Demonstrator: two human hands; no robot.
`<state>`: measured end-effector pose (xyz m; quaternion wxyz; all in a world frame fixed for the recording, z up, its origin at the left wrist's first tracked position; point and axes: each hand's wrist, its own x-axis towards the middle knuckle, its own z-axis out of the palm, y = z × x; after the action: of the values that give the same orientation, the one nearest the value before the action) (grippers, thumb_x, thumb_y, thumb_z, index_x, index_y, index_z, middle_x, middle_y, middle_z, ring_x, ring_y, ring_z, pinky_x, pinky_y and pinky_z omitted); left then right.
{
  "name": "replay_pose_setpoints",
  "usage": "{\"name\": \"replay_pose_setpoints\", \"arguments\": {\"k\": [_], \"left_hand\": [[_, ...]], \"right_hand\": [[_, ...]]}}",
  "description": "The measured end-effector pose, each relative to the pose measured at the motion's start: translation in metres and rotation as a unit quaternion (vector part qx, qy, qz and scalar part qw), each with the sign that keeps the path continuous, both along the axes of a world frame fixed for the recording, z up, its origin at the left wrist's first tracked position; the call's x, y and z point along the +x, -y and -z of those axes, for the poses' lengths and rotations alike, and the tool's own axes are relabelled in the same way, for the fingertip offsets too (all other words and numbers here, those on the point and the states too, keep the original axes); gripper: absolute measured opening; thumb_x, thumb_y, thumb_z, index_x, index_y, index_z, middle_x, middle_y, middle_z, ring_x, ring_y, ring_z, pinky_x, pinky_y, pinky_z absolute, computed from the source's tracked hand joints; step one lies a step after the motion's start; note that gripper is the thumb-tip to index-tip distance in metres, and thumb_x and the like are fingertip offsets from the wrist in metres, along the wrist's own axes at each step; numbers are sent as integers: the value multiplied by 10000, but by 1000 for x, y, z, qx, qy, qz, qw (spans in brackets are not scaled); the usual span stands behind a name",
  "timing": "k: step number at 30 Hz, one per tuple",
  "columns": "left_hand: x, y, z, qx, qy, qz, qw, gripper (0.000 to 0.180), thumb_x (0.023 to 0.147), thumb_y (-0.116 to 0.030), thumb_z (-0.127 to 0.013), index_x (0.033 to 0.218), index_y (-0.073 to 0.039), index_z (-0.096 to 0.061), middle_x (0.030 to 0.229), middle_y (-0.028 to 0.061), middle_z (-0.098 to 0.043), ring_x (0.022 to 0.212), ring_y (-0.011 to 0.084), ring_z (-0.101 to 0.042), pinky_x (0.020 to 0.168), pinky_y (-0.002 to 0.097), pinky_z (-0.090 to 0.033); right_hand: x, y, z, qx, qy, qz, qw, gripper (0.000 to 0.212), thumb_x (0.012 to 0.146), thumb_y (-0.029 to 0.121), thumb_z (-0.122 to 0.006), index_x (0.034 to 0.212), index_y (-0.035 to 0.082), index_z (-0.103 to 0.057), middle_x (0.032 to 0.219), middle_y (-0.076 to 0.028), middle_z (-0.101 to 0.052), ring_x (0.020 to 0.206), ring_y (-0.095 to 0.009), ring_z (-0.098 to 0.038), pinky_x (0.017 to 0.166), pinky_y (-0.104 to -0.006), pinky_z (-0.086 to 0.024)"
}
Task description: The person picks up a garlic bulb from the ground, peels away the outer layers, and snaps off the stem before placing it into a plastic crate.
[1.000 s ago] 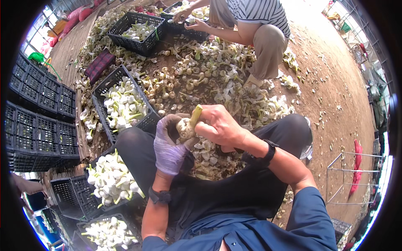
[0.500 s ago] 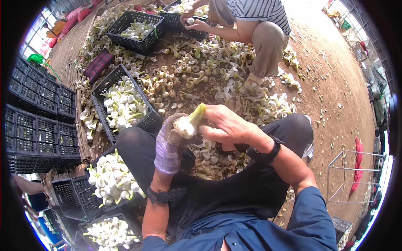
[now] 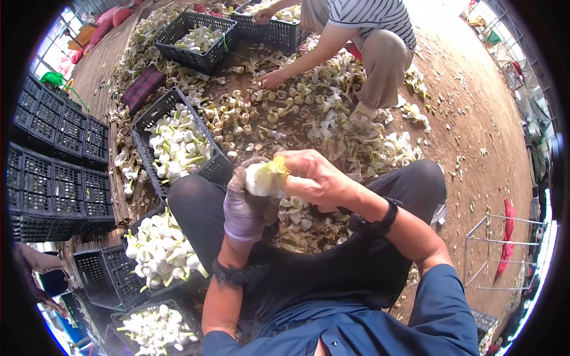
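Between my knees I hold a white garlic bulb with a short yellow-green stem. My left hand, in a dirty grey and lilac glove, is closed around the bulb from the left. The fingers of my bare right hand are closed on the bulb's stem and outer skin at its right side. Part of the bulb is hidden behind my fingers. Loose garlic skins cover the ground below my hands.
A black crate of peeled garlic stands by my left knee, with a heap of garlic nearer. Unpeeled bulbs lie ahead. A co-worker reaches over them beside more crates. Stacked black crates stand far left.
The garlic bulb has turned in my hands, its stem now lower and pulled toward my right fingers. The co-worker's hands have separated, one reaching down to the bulbs on the ground.
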<state>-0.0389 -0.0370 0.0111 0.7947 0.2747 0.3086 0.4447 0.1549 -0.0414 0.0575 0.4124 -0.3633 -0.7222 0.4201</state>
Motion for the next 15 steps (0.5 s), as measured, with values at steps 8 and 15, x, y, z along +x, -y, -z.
{"name": "replay_pose_setpoints", "arguments": {"k": [8,15], "left_hand": [[14,0,1,239,-199,-154,938,703,894,-575,-748,1319,-44,-568,957,0,-648,724,79,-605,597,232,-495],[-13,2,-6,121,-40,64,990,843,790,-541,-831,1365,-3,-530,852,53,-652,549,132,-592,472,239,-459]], "right_hand": [[-13,0,14,-246,-168,32,954,233,1002,162,-589,1077,-1,-737,925,52,-688,844,-10,-552,767,-242,-486],[8,-11,-3,-350,-353,70,865,187,982,161,-616,1010,22,-739,943,-15,-731,810,-71,-642,750,-271,-527]]}}
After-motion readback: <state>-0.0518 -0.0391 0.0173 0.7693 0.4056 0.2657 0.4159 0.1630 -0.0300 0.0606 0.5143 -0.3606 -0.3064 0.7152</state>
